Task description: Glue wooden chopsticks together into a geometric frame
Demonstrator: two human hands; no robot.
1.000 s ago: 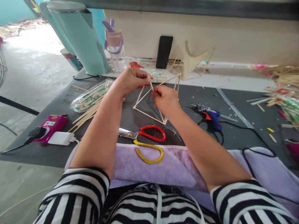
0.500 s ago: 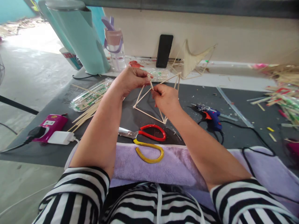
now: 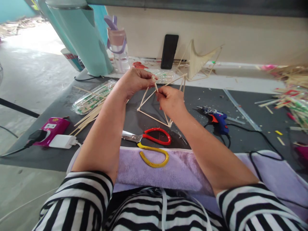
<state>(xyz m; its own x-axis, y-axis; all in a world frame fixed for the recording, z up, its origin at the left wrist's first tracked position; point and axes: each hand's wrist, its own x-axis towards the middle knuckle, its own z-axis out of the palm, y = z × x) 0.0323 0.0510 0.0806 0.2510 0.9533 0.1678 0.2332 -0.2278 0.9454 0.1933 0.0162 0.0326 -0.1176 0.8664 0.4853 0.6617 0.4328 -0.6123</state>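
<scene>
And right here, just above centre-frame, the left hand (image 3: 137, 81) pinches the top of a pale stick (image 3: 156, 87), the right hand (image 3: 171, 99) pinches it lower down, and the stick structure (image 3: 154, 118) shows mid-picture against the dark counter (image 3: 197, 138), scissors (image 3: 138, 138) lying just below.

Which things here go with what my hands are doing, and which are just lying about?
Likely part of the job:
stick frame, pinched by the left hand and right hand
loose sticks
glue gun
scissors

Probably just lying about:
phone
teal pitcher
drinking bottle
cup
</scene>
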